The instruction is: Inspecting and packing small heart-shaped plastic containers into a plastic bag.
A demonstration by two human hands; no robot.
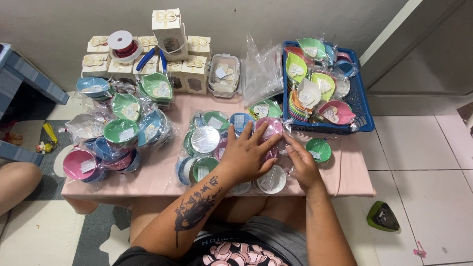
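My left hand (249,152) lies flat, fingers spread, on a heap of small round dishes wrapped in clear plastic (207,143) in the middle of the low pink table (157,180). Its fingertips reach a pink wrapped dish (270,127). My right hand (301,160) pinches the clear wrap at the heap's right side, just beside the left fingers. A white dish (272,180) lies under both hands, and a green dish (319,149) sits just right of my right hand.
A blue basket (362,108) of leaf-shaped dishes stands at the back right. More wrapped dishes (120,133) pile up on the left. Cream gift boxes (167,30), a ribbon spool (123,45), blue pliers (150,56) and a clear tub (224,75) line the wall. A green-black object (383,216) lies on the floor tiles.
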